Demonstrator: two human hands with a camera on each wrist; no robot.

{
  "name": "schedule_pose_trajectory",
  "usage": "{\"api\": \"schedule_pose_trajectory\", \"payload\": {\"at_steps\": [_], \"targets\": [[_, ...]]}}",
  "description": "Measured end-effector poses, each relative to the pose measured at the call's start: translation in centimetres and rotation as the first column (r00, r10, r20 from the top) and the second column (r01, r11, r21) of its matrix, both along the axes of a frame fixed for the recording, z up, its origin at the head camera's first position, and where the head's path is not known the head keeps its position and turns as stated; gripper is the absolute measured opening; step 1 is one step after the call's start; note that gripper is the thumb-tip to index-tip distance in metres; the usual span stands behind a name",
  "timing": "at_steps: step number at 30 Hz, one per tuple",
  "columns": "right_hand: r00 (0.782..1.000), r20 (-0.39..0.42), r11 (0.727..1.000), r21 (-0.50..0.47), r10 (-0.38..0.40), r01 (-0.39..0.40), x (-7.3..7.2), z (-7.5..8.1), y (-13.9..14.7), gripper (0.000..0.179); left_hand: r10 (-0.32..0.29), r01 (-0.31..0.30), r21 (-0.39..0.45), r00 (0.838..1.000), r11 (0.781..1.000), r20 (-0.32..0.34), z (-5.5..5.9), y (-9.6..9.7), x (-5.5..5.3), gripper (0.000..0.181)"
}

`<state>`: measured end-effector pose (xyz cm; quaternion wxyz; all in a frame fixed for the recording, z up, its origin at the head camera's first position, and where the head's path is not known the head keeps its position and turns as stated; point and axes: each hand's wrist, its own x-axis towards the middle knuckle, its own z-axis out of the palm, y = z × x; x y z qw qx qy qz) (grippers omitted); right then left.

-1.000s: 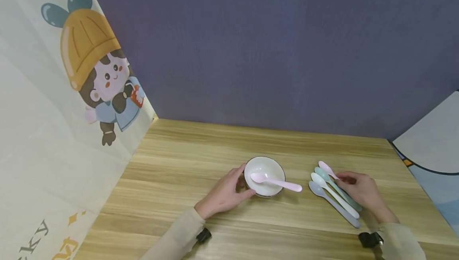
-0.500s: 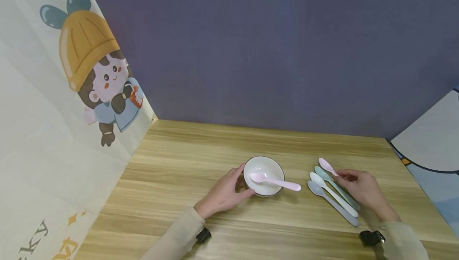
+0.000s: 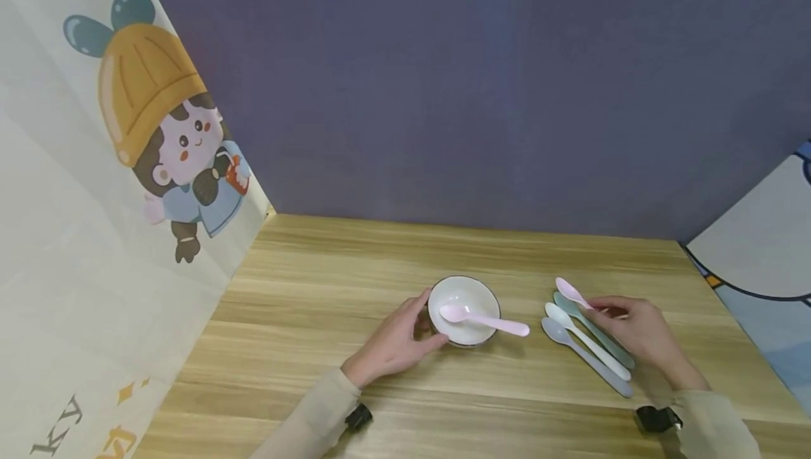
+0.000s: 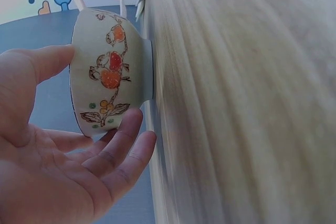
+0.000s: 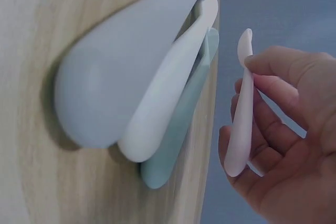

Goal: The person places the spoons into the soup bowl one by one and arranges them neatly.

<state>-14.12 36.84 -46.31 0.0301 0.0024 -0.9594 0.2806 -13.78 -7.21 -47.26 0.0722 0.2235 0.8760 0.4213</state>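
In the head view, my left hand (image 3: 398, 343) grips the left side of a white bowl (image 3: 483, 298). The left wrist view shows the thumb at the rim and fingers against the outer wall, which carries painted fruit and birds (image 4: 107, 69). A pink spoon (image 3: 493, 321) lies in the bowl, its handle jutting over the right rim. On the right, my right hand (image 3: 643, 334) pinches a second pink spoon (image 5: 241, 124) between thumb and fingers, raised off the table. Beside it lie a green spoon (image 3: 607, 343), a white spoon (image 3: 592, 346) and a grey-blue spoon (image 3: 592, 362), side by side.
The wooden table (image 3: 304, 290) meets a dark blue wall panel (image 3: 405, 93) at the back. A pale panel with a cartoon figure (image 3: 171, 121) stands at the left, and another printed panel (image 3: 754, 234) at the right.
My right hand has lifted the second pink spoon slightly away from the row, its bowl end shifting left and up. The left hand keeps its grip on the bowl. The head view has shifted slightly.
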Motion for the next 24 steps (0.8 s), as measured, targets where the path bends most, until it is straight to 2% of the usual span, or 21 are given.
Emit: {"api": "schedule_pose_trajectory", "payload": {"at_steps": [6, 24], "targets": [[1.000, 0.011, 1.000, -0.020, 0.015, -0.015, 0.1, 0.4, -0.4, 0.032, -0.002, 0.002, 0.001, 1.000, 1.000, 0.007, -0.1, 0.0, 0.0, 0.088], [0.984, -0.134, 0.989, -0.072, 0.115, -0.125, 0.2, 0.5, -2.2, 0.016, 0.004, -0.004, 0.002, 1.000, 1.000, 0.001, -0.1, 0.0, -0.1, 0.088]]}}
